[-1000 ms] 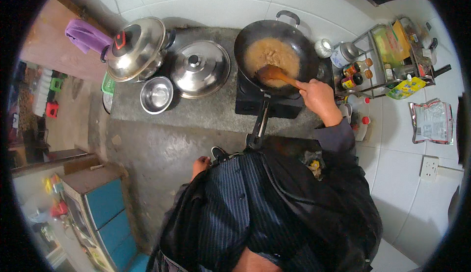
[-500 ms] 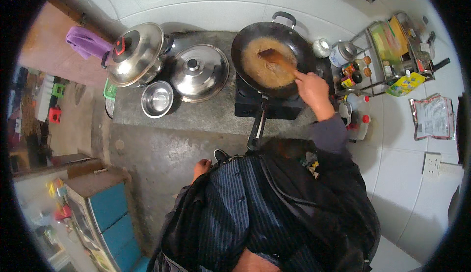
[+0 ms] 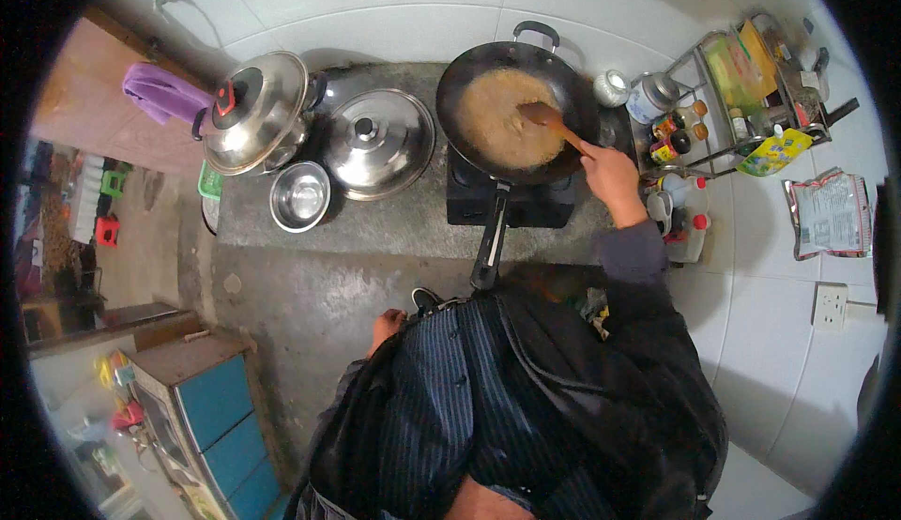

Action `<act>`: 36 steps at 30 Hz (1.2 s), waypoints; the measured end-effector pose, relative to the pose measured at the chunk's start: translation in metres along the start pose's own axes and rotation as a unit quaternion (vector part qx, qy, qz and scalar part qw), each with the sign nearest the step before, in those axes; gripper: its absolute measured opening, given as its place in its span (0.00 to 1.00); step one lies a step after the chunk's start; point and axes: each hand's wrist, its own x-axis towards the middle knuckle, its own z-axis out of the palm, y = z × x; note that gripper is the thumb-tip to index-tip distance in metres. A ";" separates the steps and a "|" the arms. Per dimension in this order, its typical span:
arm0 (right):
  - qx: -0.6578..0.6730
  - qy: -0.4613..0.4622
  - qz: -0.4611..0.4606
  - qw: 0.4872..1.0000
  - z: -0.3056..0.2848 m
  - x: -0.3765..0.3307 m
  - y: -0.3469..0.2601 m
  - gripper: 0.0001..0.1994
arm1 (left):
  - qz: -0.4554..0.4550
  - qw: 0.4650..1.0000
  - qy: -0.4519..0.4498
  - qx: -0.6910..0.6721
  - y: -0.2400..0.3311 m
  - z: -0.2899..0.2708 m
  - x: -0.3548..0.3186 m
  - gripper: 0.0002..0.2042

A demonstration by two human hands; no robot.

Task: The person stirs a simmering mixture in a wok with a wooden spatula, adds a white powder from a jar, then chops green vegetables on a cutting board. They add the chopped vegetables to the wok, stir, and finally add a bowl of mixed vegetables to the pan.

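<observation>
My right hand (image 3: 614, 182) is closed around the handle of a brown wooden spatula (image 3: 542, 114). The spatula's blade dips into a bubbling, light brown liquid (image 3: 493, 124) in a black wok (image 3: 453, 98), toward the right side of it. The wok stands on a black stove (image 3: 469, 203), with its long handle pointing toward me and a small loop handle at the far side. Low at my left side, by my jacket, hangs my left hand (image 3: 387, 326). It touches none of the cookware, and its fingers are too small and partly hidden to read.
Left of the wok lie a steel lid (image 3: 394, 159), a small steel bowl (image 3: 300, 198) and a lidded steel pot (image 3: 258, 126) on the grey counter (image 3: 375, 224). Jars (image 3: 654, 98), bottles (image 3: 693, 229) and a rack (image 3: 718, 98) line the right wall. A blue-fronted cabinet (image 3: 214, 398) stands at lower left.
The spatula's blade has shifted right through the liquid, and my right hand has moved slightly right and nearer to me. My left hand stays low at my side.
</observation>
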 end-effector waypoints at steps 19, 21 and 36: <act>-0.042 -0.006 -0.052 0.998 -0.044 -0.021 -0.029 0.14 | -0.003 1.000 0.019 -0.012 0.039 -0.009 -0.012 0.16; -0.037 0.014 -0.070 0.997 -0.046 -0.011 -0.036 0.14 | -0.002 1.000 0.023 -0.020 0.038 -0.009 -0.015 0.16; -0.023 0.009 -0.140 0.990 -0.003 0.027 -0.048 0.16 | -0.011 0.998 0.041 0.039 0.000 0.003 -0.019 0.18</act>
